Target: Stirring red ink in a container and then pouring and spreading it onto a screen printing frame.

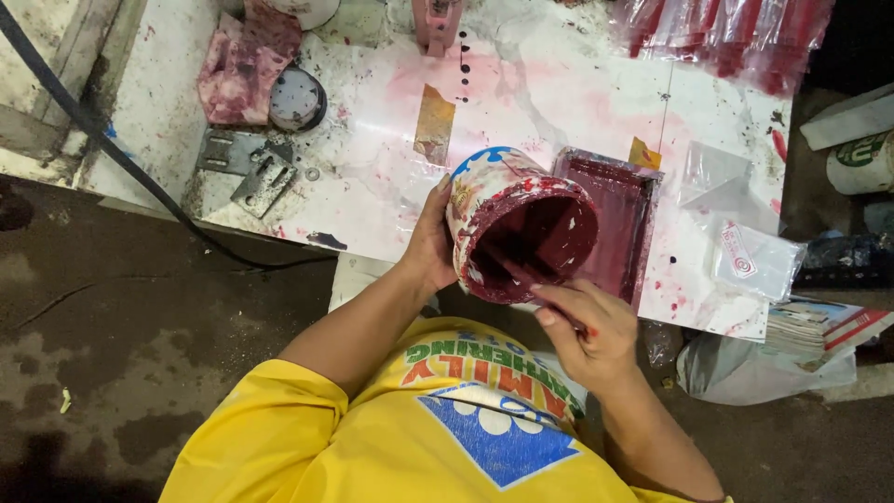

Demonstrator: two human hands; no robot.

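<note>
- A white table (559,93), stained pink and red, carries a stained rag (237,61) and a round lid (296,98) at the far left, with metal brackets (247,168) nearer the edge.
- Clear plastic bags (745,251) lie at the right; a pile of red-streaked wrappers (726,33) sits at the far right corner. A black cable (93,130) runs across the left edge.
- The paint bucket (517,224) is tipped on its side over the table's near edge, mouth toward the person, just beside a shallow tray (619,219).
- Its outside is white with blue and red marks; the inside is coated dark red.
- The tray holds dark red paint.
- The left hand (430,237) grasps the bucket's side.
- The right hand (582,326) is closed around what looks like a thin stick (507,265) reaching into the bucket.
</note>
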